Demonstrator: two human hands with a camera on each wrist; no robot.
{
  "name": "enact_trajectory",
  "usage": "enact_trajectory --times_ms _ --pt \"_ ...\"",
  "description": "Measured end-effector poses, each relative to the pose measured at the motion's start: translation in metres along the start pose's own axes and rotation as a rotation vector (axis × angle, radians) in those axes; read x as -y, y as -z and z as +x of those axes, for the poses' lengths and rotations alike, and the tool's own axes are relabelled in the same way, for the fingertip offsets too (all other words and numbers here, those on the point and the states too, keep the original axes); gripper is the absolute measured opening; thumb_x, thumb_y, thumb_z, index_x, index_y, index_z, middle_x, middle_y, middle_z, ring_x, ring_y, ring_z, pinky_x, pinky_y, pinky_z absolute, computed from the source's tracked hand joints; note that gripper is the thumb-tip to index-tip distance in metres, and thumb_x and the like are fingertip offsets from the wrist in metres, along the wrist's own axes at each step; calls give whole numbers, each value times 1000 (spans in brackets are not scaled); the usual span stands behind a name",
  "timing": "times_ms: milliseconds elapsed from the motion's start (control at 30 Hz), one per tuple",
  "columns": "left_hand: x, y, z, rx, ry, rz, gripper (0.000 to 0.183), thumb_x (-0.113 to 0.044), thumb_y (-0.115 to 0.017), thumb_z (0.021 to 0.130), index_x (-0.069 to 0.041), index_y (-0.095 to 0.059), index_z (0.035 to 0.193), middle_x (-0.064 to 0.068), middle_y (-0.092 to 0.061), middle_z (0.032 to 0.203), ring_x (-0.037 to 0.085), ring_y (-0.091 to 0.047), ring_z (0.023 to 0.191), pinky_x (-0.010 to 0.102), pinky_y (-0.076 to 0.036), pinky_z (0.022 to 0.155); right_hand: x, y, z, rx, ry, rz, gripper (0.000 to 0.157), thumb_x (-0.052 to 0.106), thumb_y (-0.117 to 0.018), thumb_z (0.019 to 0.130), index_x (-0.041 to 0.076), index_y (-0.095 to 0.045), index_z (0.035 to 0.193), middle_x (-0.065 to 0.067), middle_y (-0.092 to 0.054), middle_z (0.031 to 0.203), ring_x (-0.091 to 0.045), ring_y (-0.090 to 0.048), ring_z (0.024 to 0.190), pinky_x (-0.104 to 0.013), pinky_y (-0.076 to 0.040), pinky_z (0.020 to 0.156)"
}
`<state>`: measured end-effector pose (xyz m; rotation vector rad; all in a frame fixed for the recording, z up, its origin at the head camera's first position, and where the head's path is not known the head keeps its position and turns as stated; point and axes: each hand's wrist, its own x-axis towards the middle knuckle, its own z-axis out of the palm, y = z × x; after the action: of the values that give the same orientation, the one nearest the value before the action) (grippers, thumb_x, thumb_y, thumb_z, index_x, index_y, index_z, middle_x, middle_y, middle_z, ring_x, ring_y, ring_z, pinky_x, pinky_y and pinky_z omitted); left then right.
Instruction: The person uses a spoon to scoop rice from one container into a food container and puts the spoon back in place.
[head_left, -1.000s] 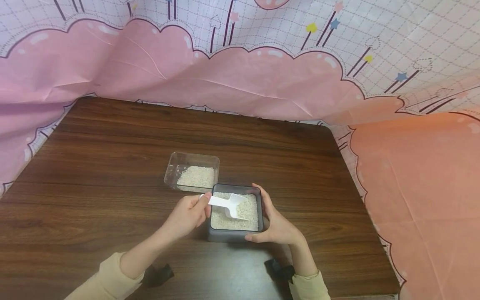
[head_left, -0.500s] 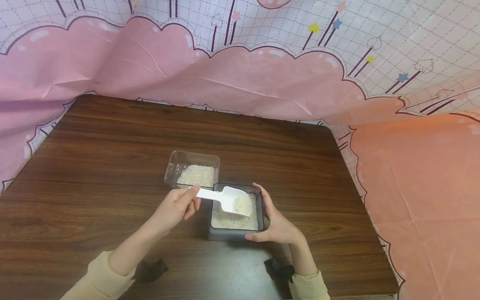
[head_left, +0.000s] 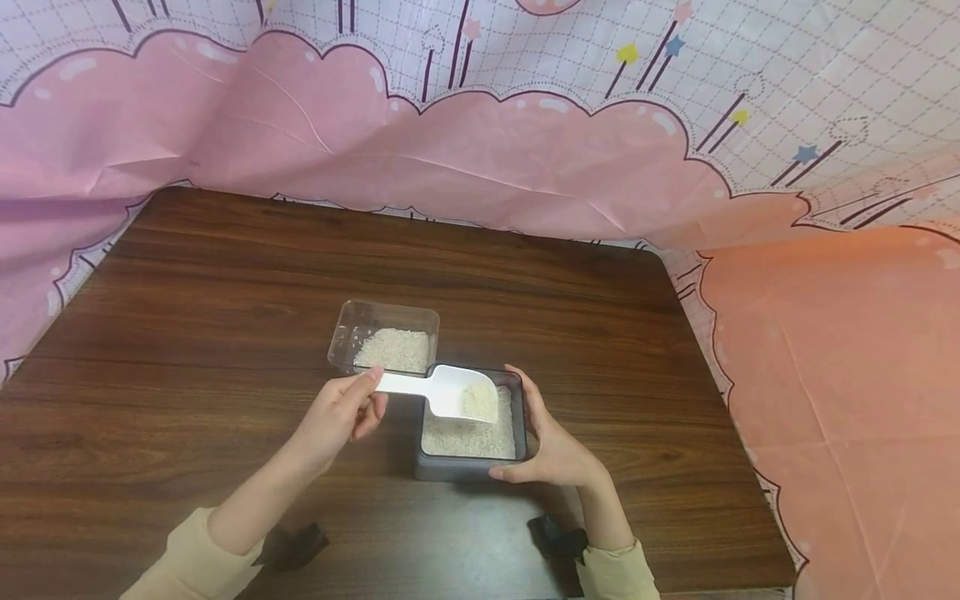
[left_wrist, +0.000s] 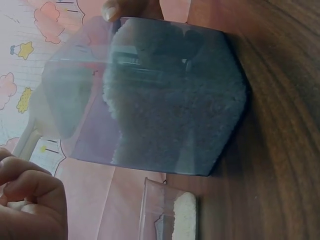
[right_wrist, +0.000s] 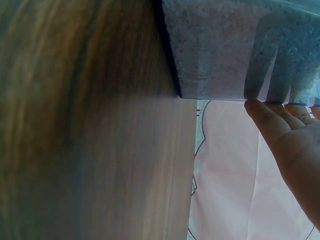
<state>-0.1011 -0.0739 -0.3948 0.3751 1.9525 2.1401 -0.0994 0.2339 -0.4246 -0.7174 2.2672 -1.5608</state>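
Pinched by its handle in my left hand [head_left: 333, 421], a white scoop [head_left: 442, 390] lies roughly level over the grey see-through box [head_left: 461, 471]. Some rice [head_left: 480, 402] rests in the scoop's bowl, toward its front end. More rice [head_left: 468, 443] fills much of the box. My right hand [head_left: 551, 448] grips the box's right side, with the thumb at the near corner and the fingers toward the back. In the left wrist view the scoop [left_wrist: 65, 102] appears near the box's rim, above the rice inside. The right wrist view shows fingertips against the box wall [right_wrist: 215, 60].
A clear plastic tub [head_left: 384, 313] with a smaller heap of rice stands behind and left of the box, close to its corner. Both stand on a dark wooden table [head_left: 225, 333]. A patterned pink and white cloth [head_left: 465, 175] hangs around the table's back and sides.
The scoop has come up out of the rice in the box, moved slightly left and levelled, carrying rice. My left hand moved up and left; my right hand stayed on the box.
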Motion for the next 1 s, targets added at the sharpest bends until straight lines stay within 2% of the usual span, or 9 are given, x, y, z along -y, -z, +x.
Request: enact_trajectory --times_ms 167,333,433,667,833,1000 --pt "-3 3 0 5 -29 -10 52 -25 -35 107 10 -45 69 -7 -36 46 7 -31 44 27 -24 45 -1 1 0 -2 -3 7 123 11 -89 67 30 -4 154 -5 -24 151 -27 -26 138 -58 -28 106" --pt "-7 5 -1 7 -62 -29 52 -24 -33 107 8 -44 68 -7 -36 47 9 -30 44 30 -22 44 0 2 0 -1 -6 5 124 11 -89 67 30 -4 154 -4 -23 151 -28 -26 138 -54 -29 107" --pt "-11 7 -2 5 -73 -44 50 -24 -34 107 3 -45 67 -7 -36 47 9 -29 44 30 -21 43 0 2 0 -2 -8 3 124 10 -89 67 31 -4 154 -4 -23 151 -28 -27 138 -52 -30 107" --pt "-19 15 -6 -5 -114 -79 47 -24 -34 108 -7 -47 66 -3 -34 47 17 -25 43 33 -18 42 -2 1 0 -4 -16 20 123 10 -88 67 32 -5 154 -6 -23 152 -28 -29 136 -58 -28 106" --pt "-25 24 -7 -44 -143 -92 47 -24 -33 108 -6 -46 66 2 -31 47 21 -23 44 33 -18 43 -2 0 0 -1 -13 17 122 11 -88 67 31 -5 154 -7 -24 151 -30 -31 134 -59 -28 105" --pt "-30 33 -8 -111 -116 -93 49 -27 -34 108 -5 -46 66 1 -32 47 19 -26 45 31 -27 52 -2 0 1 -2 -8 21 122 11 -88 67 29 -4 154 -7 -24 152 -30 -30 135 -60 -26 106"
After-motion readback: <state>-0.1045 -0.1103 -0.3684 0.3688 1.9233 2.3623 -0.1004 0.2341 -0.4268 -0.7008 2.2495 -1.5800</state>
